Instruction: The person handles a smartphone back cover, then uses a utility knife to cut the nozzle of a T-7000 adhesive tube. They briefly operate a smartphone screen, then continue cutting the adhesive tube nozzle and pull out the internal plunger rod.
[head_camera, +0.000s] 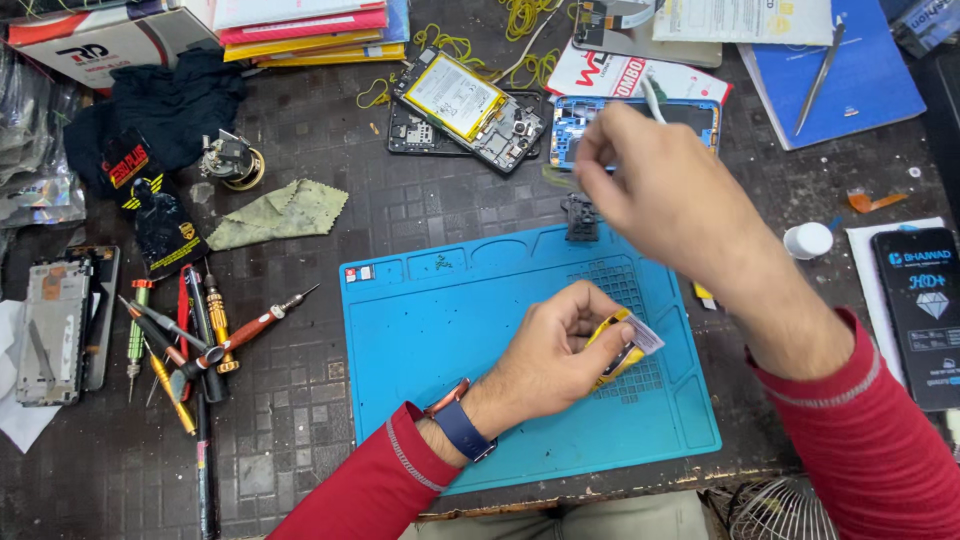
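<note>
A small yellow-and-clear packet (628, 345) sits pinched between the thumb and curled fingers of the left hand (555, 350), low over the gridded part of the blue work mat (440, 330). The right hand (655, 185) hovers above the mat's far edge, fingertips pressed together on a thin white tool (652, 100), near a blue phone frame (640, 120) and a small black part (581, 217). To work cleanly, the packet is best kept steady over the mat, so anything dropped lands there. An opened phone with a yellow battery (465, 100) and screwdrivers (200, 335) lie well apart.
</note>
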